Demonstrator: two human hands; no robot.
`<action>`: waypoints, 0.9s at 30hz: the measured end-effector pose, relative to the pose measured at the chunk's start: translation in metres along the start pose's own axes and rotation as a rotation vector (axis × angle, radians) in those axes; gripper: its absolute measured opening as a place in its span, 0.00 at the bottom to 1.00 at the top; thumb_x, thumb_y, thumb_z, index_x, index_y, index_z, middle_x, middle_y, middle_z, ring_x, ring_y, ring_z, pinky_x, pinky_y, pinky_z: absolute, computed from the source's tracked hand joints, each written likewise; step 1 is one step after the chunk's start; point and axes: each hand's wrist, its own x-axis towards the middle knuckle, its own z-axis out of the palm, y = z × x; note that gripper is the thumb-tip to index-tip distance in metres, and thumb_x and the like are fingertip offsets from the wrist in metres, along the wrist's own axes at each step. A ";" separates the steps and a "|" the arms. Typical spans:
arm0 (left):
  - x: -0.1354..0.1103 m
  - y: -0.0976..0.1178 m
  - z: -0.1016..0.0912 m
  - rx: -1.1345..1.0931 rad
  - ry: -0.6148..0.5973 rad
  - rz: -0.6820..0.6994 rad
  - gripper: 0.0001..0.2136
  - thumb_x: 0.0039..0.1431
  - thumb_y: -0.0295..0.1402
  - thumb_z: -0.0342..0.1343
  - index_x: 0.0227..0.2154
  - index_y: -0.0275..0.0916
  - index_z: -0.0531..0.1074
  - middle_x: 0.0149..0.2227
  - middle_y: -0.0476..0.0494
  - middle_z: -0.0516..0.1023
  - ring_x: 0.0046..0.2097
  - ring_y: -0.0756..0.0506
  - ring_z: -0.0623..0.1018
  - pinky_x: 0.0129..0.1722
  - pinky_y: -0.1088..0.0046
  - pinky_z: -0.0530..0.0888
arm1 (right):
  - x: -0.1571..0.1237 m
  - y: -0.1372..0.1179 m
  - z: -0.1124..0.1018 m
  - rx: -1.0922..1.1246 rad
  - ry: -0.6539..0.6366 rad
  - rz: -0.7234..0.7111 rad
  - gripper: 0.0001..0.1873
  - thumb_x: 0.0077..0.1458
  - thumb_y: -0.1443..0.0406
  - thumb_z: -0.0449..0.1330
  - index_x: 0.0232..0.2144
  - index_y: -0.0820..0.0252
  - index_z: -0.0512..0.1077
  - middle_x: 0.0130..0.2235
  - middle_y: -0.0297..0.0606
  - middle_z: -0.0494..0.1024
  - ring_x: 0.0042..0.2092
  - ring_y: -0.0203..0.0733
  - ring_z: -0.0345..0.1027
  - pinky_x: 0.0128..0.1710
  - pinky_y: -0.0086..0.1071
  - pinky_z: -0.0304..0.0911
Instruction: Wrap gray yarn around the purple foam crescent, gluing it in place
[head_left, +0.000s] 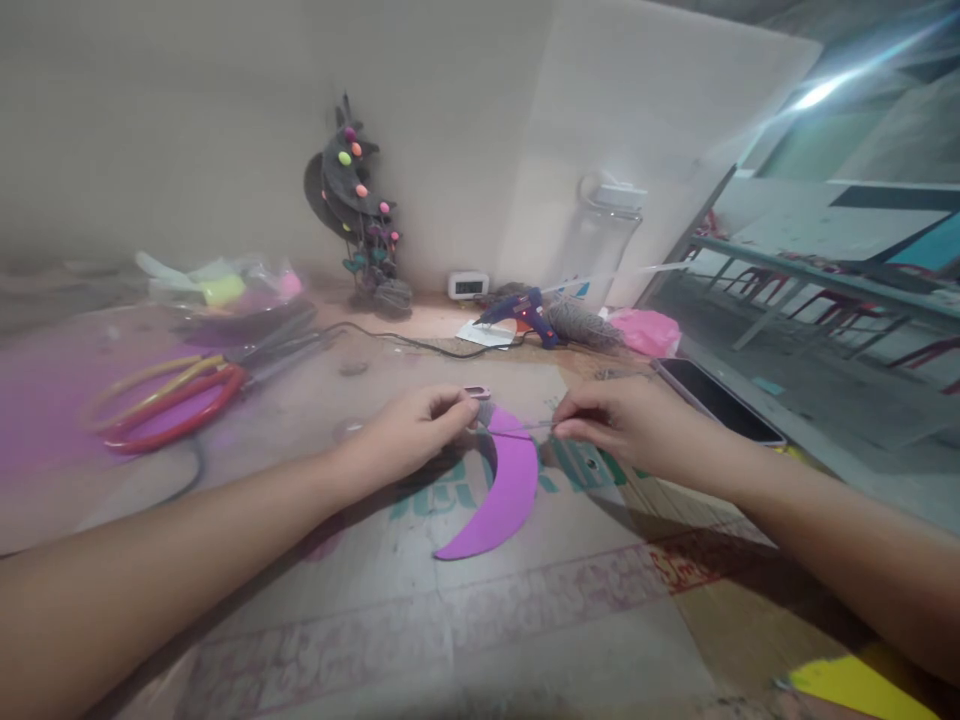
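A purple foam crescent [510,490] is being kept flat at the middle of the table [375,610], its far tip being pinched by the left hand [420,425]. A thin grey thread [525,428] (stretched rightward from that tip) is being pinched by the right hand [630,425]. A blue glue gun [525,312] is lying farther back.

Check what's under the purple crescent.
Cardboard with green lettering lies under the crescent. The letters it covers cannot be read. The left hand pinches its top tip, hiding that end; the right hand holds a thin strand.
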 end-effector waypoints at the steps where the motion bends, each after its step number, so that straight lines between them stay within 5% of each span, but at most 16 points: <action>1: 0.000 0.000 0.000 0.005 -0.002 0.008 0.18 0.63 0.47 0.45 0.26 0.39 0.66 0.26 0.49 0.70 0.23 0.51 0.66 0.21 0.76 0.59 | 0.000 0.000 -0.001 -0.004 0.009 0.020 0.11 0.59 0.59 0.57 0.31 0.56 0.76 0.27 0.33 0.77 0.28 0.36 0.66 0.27 0.29 0.55; 7: -0.002 0.000 0.000 0.013 -0.039 0.007 0.18 0.64 0.47 0.44 0.27 0.39 0.67 0.26 0.49 0.69 0.24 0.51 0.67 0.21 0.77 0.60 | 0.003 -0.014 -0.002 0.133 0.193 0.056 0.13 0.60 0.59 0.55 0.29 0.57 0.76 0.27 0.33 0.77 0.28 0.34 0.67 0.29 0.27 0.58; 14: -0.002 0.000 0.000 0.084 -0.044 0.034 0.19 0.65 0.46 0.43 0.29 0.38 0.69 0.26 0.49 0.70 0.24 0.51 0.66 0.22 0.76 0.60 | 0.003 -0.026 0.010 0.667 0.078 0.229 0.13 0.57 0.56 0.57 0.32 0.60 0.73 0.26 0.34 0.77 0.18 0.29 0.61 0.17 0.26 0.55; 22: -0.001 0.001 -0.002 0.258 -0.049 0.192 0.17 0.65 0.40 0.44 0.25 0.38 0.68 0.25 0.49 0.71 0.29 0.49 0.70 0.28 0.74 0.64 | 0.003 -0.046 0.024 0.490 0.269 -0.047 0.08 0.56 0.62 0.60 0.31 0.57 0.78 0.30 0.34 0.80 0.31 0.36 0.71 0.31 0.28 0.64; 27: -0.001 0.000 -0.001 0.274 -0.135 0.203 0.17 0.65 0.40 0.44 0.25 0.38 0.69 0.24 0.49 0.73 0.27 0.50 0.70 0.28 0.75 0.64 | 0.013 -0.032 0.029 0.516 0.434 -0.011 0.07 0.55 0.61 0.61 0.29 0.58 0.77 0.30 0.34 0.80 0.32 0.37 0.71 0.32 0.29 0.64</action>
